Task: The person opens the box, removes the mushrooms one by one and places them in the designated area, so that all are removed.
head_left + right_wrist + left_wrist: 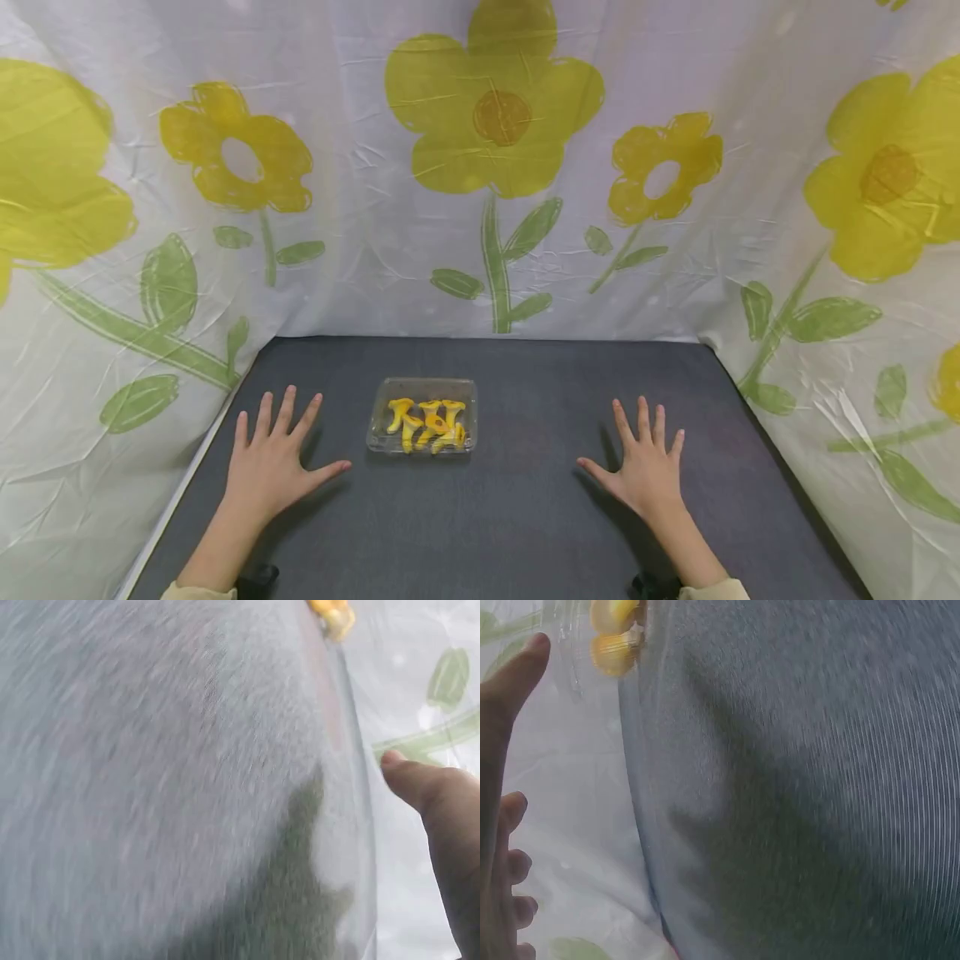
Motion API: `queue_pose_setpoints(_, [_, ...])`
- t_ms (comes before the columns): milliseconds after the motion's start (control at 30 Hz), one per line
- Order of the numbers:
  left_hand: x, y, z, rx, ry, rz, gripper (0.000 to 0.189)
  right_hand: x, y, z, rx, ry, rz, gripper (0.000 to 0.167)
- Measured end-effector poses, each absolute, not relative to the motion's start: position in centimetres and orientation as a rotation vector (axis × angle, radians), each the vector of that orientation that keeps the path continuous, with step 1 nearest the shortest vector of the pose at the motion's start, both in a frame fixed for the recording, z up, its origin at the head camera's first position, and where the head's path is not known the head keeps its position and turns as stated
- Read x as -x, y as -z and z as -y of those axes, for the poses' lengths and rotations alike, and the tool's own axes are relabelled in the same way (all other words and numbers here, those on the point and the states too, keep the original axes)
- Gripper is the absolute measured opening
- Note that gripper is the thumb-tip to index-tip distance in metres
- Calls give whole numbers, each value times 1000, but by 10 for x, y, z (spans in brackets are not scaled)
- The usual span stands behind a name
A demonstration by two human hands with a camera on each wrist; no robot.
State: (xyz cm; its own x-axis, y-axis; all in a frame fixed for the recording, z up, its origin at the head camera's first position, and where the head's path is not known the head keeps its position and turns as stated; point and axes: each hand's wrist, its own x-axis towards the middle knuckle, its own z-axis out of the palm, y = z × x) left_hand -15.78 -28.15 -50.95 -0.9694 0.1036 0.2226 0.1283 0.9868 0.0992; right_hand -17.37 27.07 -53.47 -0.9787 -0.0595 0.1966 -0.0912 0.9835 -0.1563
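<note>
A clear plastic box [381,433] lies on the dark table, left of its middle, with several yellow trumpet-shaped mushrooms [437,423] inside. To the left of the box, my left hand [272,468] hovers over the table with its fingers spread, touching nothing. On the other side, well apart from the box, my right hand [647,473] is also spread and holds nothing. The left wrist view shows the thumb [526,667] near the box's edge in the picture. In the right wrist view a bit of yellow mushroom [334,618] appears at the top.
A dark grey cloth covers the table [525,533]. White curtains [360,250] printed with yellow flowers hang behind it and on both sides. Each hand casts a shadow on the cloth.
</note>
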Motion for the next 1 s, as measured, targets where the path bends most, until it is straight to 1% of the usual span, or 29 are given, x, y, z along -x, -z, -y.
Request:
queue_pose_setpoints(167, [158, 515, 276, 109, 338, 2952, 120, 174, 538, -255, -80, -439, 2920, 120])
queue_pose_setpoints(400, [161, 521, 262, 0, 634, 2982, 113, 177, 547, -214, -52, -830, 2790, 105])
queue_pose_setpoints(567, [163, 524, 250, -68, 841, 2974, 107, 180, 552, -185, -38, -1068, 2695, 99])
queue_pose_setpoints(833, [165, 536, 237, -102, 1074, 2878, 97, 186, 559, -149, -128, -1220, 2495, 85])
queue_pose_setpoints(1000, [169, 542, 227, -83, 1106, 2809, 89, 189, 564, -130, -175, -1279, 2437, 78])
